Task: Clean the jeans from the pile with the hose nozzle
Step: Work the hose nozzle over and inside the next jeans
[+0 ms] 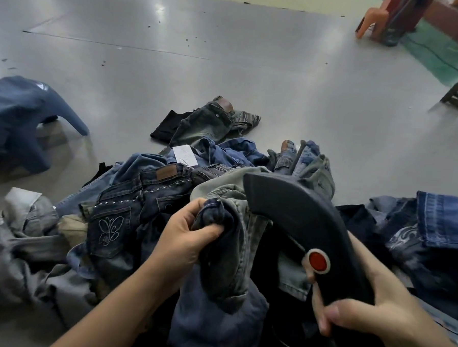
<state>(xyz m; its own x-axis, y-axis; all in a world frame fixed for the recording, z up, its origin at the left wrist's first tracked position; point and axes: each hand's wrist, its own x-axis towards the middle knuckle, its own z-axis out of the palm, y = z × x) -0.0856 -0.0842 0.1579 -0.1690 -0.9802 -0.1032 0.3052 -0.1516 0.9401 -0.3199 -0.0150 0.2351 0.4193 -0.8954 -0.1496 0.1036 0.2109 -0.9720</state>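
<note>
Gripped in the right hand (369, 310), the nozzle (299, 230) is best swept slowly along the bunched jeans (220, 226), pinched taut by the left hand (187, 237) just beside it, above the pile (147, 195).

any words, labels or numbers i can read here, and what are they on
No text can be read.
White paper tag on the pile: print too blurred.
Brown leather patch on dark jeans: too small.
Butterfly stitching on a back pocket: a picture, no words.
Red button on the nozzle: unmarked.
</note>
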